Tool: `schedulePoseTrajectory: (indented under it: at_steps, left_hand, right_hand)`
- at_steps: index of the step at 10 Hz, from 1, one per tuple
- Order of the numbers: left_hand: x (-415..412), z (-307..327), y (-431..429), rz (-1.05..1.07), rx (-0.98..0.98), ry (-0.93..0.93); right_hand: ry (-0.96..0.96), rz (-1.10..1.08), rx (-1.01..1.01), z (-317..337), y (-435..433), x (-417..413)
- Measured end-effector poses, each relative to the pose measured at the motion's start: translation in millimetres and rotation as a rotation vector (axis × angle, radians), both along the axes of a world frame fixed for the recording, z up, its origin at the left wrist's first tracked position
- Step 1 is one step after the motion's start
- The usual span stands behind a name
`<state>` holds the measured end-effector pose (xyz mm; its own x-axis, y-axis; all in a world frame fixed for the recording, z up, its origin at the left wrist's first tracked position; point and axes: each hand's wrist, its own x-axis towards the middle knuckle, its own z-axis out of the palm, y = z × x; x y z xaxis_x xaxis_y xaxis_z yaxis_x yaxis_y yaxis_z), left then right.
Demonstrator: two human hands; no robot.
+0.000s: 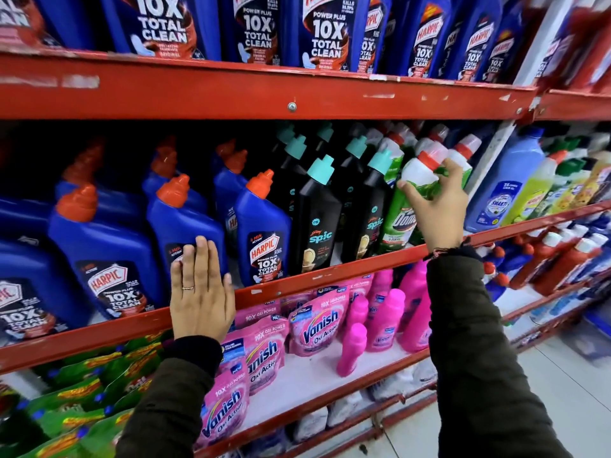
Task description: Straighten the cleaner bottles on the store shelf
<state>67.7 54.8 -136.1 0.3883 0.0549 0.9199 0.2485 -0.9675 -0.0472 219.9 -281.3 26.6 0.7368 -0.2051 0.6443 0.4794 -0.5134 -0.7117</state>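
On the middle red shelf (347, 269) stand rows of cleaner bottles. Blue Harpic bottles (264, 226) with orange caps fill the left half. Black Spic bottles (319, 216) with teal caps stand in the centre. Green-and-white Domex bottles (398, 223) with red caps lean at the right. My right hand (433, 209) is closed around the neck of the front Domex bottle (418, 175), which tilts to the right. My left hand (201, 292) lies flat, fingers together, against the front of a blue Harpic bottle (185, 223) and the shelf's edge.
Larger blue Harpic bottles (327, 31) line the top shelf. Pink Vanish pouches (314, 325) and pink bottles (385, 322) sit on the shelf below, green pouches (72, 408) at lower left. A pale blue bottle (506, 186) and red bottles (558, 259) fill the neighbouring bay. Tiled floor (568, 385) lies at right.
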Motion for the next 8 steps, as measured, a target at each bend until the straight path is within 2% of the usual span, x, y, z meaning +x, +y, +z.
schedulePoseTrajectory:
  at_steps: [4,5,7,8]
  left_hand:
    - [-1.2,-1.3,-0.9,0.006,-0.012,0.003]
    - [-4.2,-0.3,-1.0,0.004,-0.017,0.034]
    - [-10.9,14.8,-17.6,0.009,-0.061,0.036]
    - [-2.8,43.6,-29.7,-0.009,-0.066,0.001]
  right_hand:
    - [0.048,-0.056,-0.124,-3.1,6.0,15.4]
    - [0.042,-0.014,-0.151,-6.3,4.3,13.2]
    - [-0.052,-0.028,-0.060,-10.4,12.9,-17.1]
    - [-0.134,0.029,-0.091,-13.4,23.6,-21.5]
